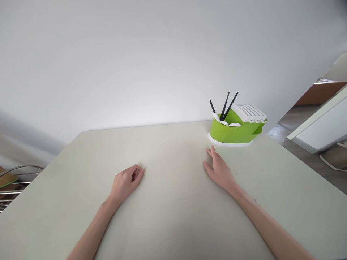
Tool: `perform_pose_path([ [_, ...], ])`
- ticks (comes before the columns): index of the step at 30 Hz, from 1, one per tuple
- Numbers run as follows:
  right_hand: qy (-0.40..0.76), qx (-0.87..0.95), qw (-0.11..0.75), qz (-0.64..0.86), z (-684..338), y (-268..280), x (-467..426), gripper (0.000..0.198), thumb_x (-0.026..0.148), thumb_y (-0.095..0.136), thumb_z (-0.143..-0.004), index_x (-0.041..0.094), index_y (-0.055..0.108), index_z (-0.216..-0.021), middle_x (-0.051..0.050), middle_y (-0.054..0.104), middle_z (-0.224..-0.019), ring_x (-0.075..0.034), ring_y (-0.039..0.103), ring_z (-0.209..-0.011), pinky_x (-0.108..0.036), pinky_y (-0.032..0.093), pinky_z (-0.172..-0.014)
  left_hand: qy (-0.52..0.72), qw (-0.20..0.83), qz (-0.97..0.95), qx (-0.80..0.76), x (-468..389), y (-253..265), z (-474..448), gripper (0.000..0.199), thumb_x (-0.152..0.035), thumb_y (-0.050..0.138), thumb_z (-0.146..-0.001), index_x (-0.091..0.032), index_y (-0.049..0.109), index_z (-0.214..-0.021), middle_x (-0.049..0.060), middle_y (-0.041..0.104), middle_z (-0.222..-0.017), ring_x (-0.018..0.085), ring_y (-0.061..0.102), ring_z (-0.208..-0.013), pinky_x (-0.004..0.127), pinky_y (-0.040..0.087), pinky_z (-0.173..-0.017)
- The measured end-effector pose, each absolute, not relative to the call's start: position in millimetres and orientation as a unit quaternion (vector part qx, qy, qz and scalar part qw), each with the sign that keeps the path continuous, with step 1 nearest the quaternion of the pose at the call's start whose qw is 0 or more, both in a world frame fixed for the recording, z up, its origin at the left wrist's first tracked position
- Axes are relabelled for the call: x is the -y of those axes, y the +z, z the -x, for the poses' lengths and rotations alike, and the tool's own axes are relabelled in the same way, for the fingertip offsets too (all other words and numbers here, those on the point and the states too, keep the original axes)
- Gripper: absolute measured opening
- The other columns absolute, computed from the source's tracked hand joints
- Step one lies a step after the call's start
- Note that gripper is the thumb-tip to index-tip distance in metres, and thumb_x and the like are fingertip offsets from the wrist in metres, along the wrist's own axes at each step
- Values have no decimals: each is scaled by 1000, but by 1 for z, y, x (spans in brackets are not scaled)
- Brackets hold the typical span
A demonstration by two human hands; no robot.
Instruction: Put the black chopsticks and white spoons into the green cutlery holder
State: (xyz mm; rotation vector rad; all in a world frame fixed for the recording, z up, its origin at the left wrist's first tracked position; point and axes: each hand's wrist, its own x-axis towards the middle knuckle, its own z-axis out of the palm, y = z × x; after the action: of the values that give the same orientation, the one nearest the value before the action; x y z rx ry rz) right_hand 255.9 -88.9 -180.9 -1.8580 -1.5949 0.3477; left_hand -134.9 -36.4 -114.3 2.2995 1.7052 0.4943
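On the pale table my left hand (127,182) rests on its side, fingers curled in and thumb against them. A small hollow shows between thumb and fingers, and I see nothing held there. My right hand (219,169) lies open at the right, fingers stretched forward and thumb apart, holding nothing. Its fingertips are just in front of a green cutlery holder (230,133) with a white base. Black sticks (225,107) and white rounded pieces (234,125) stand in the holder's left part. A white slotted block (249,112) covers its right part.
The table (168,216) meets a plain white wall (151,65) at the back. Past its left edge is a metal wire rack (16,191). Beyond the right edge are a floor and a white furniture panel (322,122).
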Motion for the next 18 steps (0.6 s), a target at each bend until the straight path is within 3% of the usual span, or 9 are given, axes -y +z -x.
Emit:
perform_pose_path([
  [18, 108, 630, 316, 701, -256, -182, 87, 66, 46, 41, -105, 21, 31, -165, -12, 50, -163, -31, 42, -153, -56, 40, -122, 172, 124, -787, -579, 38, -111, 134, 42, -58, 44, -102, -25, 61, -84, -3, 59, -65, 15, 48, -57, 27, 41, -59],
])
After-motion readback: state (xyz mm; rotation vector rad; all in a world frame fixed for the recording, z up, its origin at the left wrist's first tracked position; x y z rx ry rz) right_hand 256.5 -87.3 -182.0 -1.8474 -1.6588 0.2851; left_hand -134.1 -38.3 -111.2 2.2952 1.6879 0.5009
